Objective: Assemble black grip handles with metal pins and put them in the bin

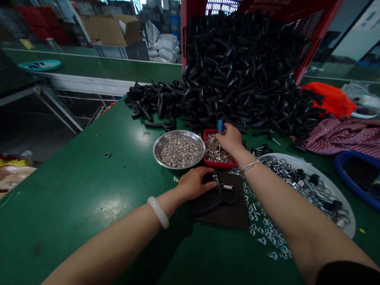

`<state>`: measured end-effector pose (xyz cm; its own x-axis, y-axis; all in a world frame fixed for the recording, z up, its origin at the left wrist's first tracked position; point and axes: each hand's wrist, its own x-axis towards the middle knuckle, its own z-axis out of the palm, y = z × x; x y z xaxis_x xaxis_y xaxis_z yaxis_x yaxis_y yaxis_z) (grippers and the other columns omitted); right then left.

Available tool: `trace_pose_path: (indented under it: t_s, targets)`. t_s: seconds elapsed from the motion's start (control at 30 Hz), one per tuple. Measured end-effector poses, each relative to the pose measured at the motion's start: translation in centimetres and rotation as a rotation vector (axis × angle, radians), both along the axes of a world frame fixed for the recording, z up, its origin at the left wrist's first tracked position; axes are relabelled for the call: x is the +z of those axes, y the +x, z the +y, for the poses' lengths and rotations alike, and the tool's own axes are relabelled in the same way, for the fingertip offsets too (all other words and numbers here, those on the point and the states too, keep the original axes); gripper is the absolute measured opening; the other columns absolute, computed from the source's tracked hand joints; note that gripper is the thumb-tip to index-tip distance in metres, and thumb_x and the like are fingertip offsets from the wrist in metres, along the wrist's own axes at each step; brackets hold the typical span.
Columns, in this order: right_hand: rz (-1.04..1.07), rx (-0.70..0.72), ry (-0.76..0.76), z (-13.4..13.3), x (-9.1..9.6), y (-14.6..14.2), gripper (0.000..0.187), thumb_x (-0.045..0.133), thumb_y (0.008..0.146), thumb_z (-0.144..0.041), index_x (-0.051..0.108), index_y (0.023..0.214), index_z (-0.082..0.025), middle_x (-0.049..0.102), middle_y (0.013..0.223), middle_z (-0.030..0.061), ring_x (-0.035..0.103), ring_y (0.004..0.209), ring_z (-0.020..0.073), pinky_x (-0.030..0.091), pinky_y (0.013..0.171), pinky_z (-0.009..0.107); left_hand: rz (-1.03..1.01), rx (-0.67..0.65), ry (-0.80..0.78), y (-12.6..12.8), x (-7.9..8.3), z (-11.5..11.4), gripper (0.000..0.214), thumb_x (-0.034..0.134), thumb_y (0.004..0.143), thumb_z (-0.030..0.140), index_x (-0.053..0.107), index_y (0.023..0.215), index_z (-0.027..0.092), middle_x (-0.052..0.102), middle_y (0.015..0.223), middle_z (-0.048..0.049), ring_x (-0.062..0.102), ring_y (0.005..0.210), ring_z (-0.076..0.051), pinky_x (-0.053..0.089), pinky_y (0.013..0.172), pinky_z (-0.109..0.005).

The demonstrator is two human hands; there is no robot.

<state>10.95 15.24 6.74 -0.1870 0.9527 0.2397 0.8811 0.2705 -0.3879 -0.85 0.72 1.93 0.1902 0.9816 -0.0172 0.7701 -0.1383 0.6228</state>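
My left hand [194, 183] is closed on a black curved handle piece [220, 196] that lies on a dark mat [226, 214], with a small metal spring part on it. My right hand [229, 138] hovers over a small red tray [206, 137] of tiny metal screws and grips a blue-handled tool [220, 127] whose tip points down into the tray. Left of the red tray stands a round steel bowl [162, 143] full of small silver parts.
A large heap of black plastic handles [239, 79] spills from a tipped red crate [193, 4] at the back. A white plate [348, 203] with metal rings lies right, with loose rings on the green table [65, 201]. A checked cloth [357, 135] and a blue tray [342, 166] sit far right.
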Motion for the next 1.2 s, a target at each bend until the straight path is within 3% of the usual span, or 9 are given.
trace_pose_path:
  t_s: [0.1,0.17,0.3,0.4,0.53,0.8,1.03,1.1,1.2]
  targets:
    - [0.330,0.001,0.115,-2.8,0.7,2.9,0.025,0.046,0.078,-0.024,0.055,0.099,-0.012,0.064,0.085,0.0081,0.060,0.072,0.0181,0.047,0.068,0.030,0.007,0.005,0.032,0.0,-0.1,0.0,0.048,0.054,0.077,0.046,0.052,0.120,0.024,0.058,0.117,-0.0028,0.058,0.094,-0.018,0.047,0.079,-0.029]
    - [0.569,0.044,0.072,-5.9,0.5,4.5,0.025,0.045,0.081,-0.032,0.051,0.099,-0.015,0.062,0.077,0.0051,0.059,0.062,0.0155,0.048,0.058,0.028,0.016,0.000,0.056,0.0,-0.1,-0.1,0.046,0.052,0.078,0.044,0.051,0.120,0.024,0.057,0.118,-0.0027,0.057,0.098,-0.018,0.046,0.083,-0.029]
    - [0.804,0.174,-0.113,-12.3,-1.8,6.2,0.026,0.045,0.083,-0.043,0.043,0.093,-0.019,0.059,0.075,0.0024,0.059,0.055,0.0133,0.049,0.046,0.025,0.017,-0.002,0.062,0.0,-0.3,-0.1,0.045,0.052,0.079,0.043,0.051,0.119,0.024,0.058,0.117,-0.0032,0.055,0.101,-0.019,0.045,0.086,-0.031]
    - [0.845,0.147,-0.147,-14.7,-4.0,6.5,0.030,0.050,0.081,-0.045,0.039,0.094,-0.020,0.059,0.076,0.0018,0.061,0.058,0.0146,0.053,0.050,0.028,0.015,-0.001,0.072,0.1,-0.4,0.0,0.045,0.052,0.078,0.044,0.052,0.118,0.023,0.058,0.117,-0.0038,0.055,0.101,-0.020,0.045,0.085,-0.032]
    - [0.888,0.111,-0.171,-15.0,-5.2,6.4,0.035,0.058,0.076,-0.043,0.037,0.094,-0.022,0.061,0.076,0.0027,0.064,0.068,0.0185,0.056,0.060,0.034,0.031,0.008,0.061,0.1,-0.3,0.0,0.045,0.052,0.079,0.043,0.052,0.119,0.023,0.058,0.117,-0.0039,0.056,0.100,-0.019,0.046,0.084,-0.031]
    - [0.931,0.090,-0.156,-15.1,-5.8,5.9,0.033,0.056,0.077,-0.043,0.035,0.094,-0.025,0.056,0.079,0.0020,0.063,0.067,0.0189,0.057,0.059,0.035,0.008,0.037,0.041,0.2,-0.2,-0.1,0.046,0.054,0.077,0.043,0.053,0.118,0.023,0.060,0.112,-0.0036,0.058,0.095,-0.019,0.046,0.082,-0.031]
    - [0.565,0.148,-0.062,-14.9,-4.5,5.7,0.021,0.050,0.079,-0.038,0.040,0.090,-0.022,0.059,0.077,0.0075,0.063,0.074,0.0243,0.053,0.067,0.039,0.001,0.032,0.051,0.1,-0.4,-0.1,0.046,0.053,0.077,0.045,0.053,0.118,0.023,0.059,0.114,-0.0031,0.057,0.097,-0.019,0.046,0.081,-0.030]
    - [0.549,0.139,-0.095,-14.3,-4.0,5.6,0.023,0.050,0.077,-0.037,0.039,0.090,-0.021,0.059,0.076,0.0074,0.063,0.071,0.0244,0.053,0.064,0.039,0.016,0.034,0.060,0.2,-0.4,-0.1,0.045,0.053,0.078,0.044,0.053,0.118,0.024,0.059,0.114,-0.0025,0.056,0.098,-0.019,0.046,0.082,-0.030]
    - [0.704,0.128,-0.275,-13.4,-3.7,5.5,0.030,0.052,0.074,-0.038,0.033,0.091,-0.022,0.059,0.071,0.0027,0.063,0.060,0.0220,0.053,0.056,0.038,0.044,0.026,0.096,0.2,-0.2,-0.2,0.043,0.053,0.078,0.042,0.053,0.117,0.024,0.059,0.116,-0.0016,0.055,0.101,-0.019,0.045,0.085,-0.031]
